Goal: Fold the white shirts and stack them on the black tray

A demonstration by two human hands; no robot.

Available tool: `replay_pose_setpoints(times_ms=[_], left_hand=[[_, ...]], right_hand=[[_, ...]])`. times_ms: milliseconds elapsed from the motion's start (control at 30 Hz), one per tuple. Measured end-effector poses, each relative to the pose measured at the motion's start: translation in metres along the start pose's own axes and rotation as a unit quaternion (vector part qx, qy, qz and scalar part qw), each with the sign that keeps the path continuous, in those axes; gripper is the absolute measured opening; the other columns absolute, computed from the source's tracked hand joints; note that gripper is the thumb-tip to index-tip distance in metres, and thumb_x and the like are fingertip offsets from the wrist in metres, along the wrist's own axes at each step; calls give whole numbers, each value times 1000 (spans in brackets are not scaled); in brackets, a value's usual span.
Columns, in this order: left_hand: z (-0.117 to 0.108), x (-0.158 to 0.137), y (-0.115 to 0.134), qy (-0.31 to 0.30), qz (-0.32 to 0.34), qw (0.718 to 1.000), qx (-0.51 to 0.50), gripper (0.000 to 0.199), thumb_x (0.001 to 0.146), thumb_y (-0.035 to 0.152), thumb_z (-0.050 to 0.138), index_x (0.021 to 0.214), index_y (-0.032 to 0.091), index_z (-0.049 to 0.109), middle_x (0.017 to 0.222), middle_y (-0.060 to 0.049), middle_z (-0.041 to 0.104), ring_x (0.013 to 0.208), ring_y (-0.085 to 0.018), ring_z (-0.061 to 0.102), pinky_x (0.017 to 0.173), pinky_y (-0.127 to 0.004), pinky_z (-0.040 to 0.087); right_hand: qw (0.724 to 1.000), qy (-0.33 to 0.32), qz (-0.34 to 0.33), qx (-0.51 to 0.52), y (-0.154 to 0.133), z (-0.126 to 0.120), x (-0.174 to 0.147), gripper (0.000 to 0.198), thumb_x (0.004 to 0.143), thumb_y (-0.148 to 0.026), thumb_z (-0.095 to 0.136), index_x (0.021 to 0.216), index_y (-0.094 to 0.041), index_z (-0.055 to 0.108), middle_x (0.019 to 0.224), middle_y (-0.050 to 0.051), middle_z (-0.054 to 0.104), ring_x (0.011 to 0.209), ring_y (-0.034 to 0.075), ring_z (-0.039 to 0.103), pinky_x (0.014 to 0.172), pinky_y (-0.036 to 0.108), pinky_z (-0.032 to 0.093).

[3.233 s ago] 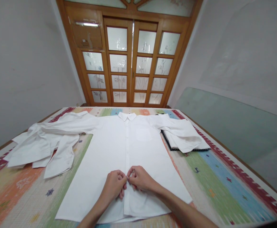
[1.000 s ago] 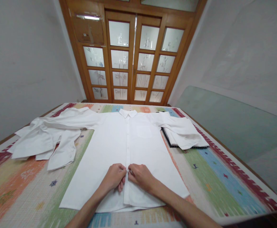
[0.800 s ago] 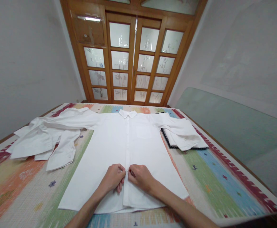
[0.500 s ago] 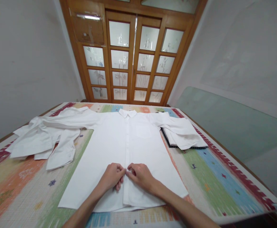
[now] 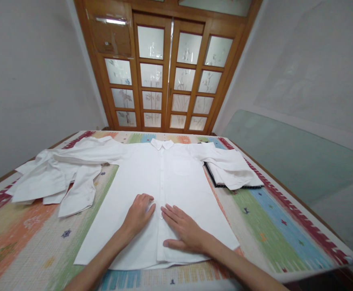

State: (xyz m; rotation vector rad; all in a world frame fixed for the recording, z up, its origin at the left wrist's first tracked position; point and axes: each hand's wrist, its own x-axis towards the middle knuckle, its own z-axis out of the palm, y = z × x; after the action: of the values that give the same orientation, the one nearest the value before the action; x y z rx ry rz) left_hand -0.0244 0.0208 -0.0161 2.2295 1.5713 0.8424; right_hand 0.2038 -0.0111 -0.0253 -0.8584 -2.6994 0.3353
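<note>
Your white shirt [image 5: 140, 173] is lying front up beneath both hands, its collar [image 5: 162, 144] pointing away from you. Your left hand [image 5: 139, 212] is hovering over or resting on the panel left of the button placket [image 5: 162, 178]; you cannot tell which. Its fingers are curving loosely, with the thumb standing apart from them. Your right hand [image 5: 183, 227] is lying flat, palm down, on the other panel, fingers stretching toward the placket and touching its edge, thumb spreading out toward the hem. The two hands are staying separate, with the placket running between them, and neither is gripping anything you can see.

The hem is ending on your side of the hands, and both forearms are crossing over it. Past the hem, a strip of patterned cloth [image 5: 285, 230] is showing, and more of it is stretching out to the right of the shirt's side, toward the table edge. Farther off on that side, one sleeve is draping over a dark-edged folded stack [image 5: 221, 182]. On the left, the other sleeve is running into heaped white fabric [image 5: 47, 180]. Beyond the far table edge, a wooden glazed door [image 5: 168, 72] is standing.
</note>
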Motion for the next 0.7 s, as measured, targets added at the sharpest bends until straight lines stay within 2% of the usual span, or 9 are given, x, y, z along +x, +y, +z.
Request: replay_pose_setpoints(times_ms=[100,200,300,400,500,600,700], left_hand=[[8,1,-13,-17,58,996,59,39,90,38,44,121,17,58,128,-11,60,123,-25,50,104,-43,39],[7,4,-31,-81,87,985,124,52,93,48,39,135,20,49,144,-8,48,136,-26,37,110,-44,32],[-6,9,-59,-127,66,974,175,59,93,54,33,142,22,40,151,-7,37,140,-27,30,113,-47,25],[-28,12,-93,-90,-19,969,228,61,95,50,27,144,15,38,152,-10,34,142,-29,26,114,-49,23],[-45,9,-121,-53,-75,960,264,62,94,48,27,143,12,39,150,-13,36,141,-30,27,112,-49,26],[-52,3,-131,-34,-91,952,291,61,93,45,28,141,9,41,149,-15,39,140,-34,28,109,-54,28],[-51,2,-126,-15,-82,946,313,59,93,42,30,136,5,47,146,-18,42,140,-38,26,109,-57,27]], right_hand=[[998,-54,-6,11,-4,-9,-8,86,88,-62,46,152,-15,14,155,14,22,144,28,16,117,47,15],[998,-61,5,9,-5,-16,-17,88,84,-66,48,152,-20,16,156,10,22,145,29,11,117,51,10],[998,-49,46,-18,5,-18,-29,85,84,-65,49,151,-24,19,156,8,22,145,29,10,116,53,9],[988,-16,135,-72,27,-14,-50,77,89,-60,44,152,-24,17,157,6,19,145,28,10,117,51,10],[958,36,253,-126,49,-5,-74,70,95,-55,35,152,-21,14,157,7,18,145,25,9,117,48,15],[923,71,344,-156,62,5,-92,73,96,-56,28,152,-12,15,156,12,20,145,25,12,117,48,17],[909,80,376,-162,66,10,-96,78,95,-59,25,150,-5,18,154,18,21,144,27,14,117,50,14]])
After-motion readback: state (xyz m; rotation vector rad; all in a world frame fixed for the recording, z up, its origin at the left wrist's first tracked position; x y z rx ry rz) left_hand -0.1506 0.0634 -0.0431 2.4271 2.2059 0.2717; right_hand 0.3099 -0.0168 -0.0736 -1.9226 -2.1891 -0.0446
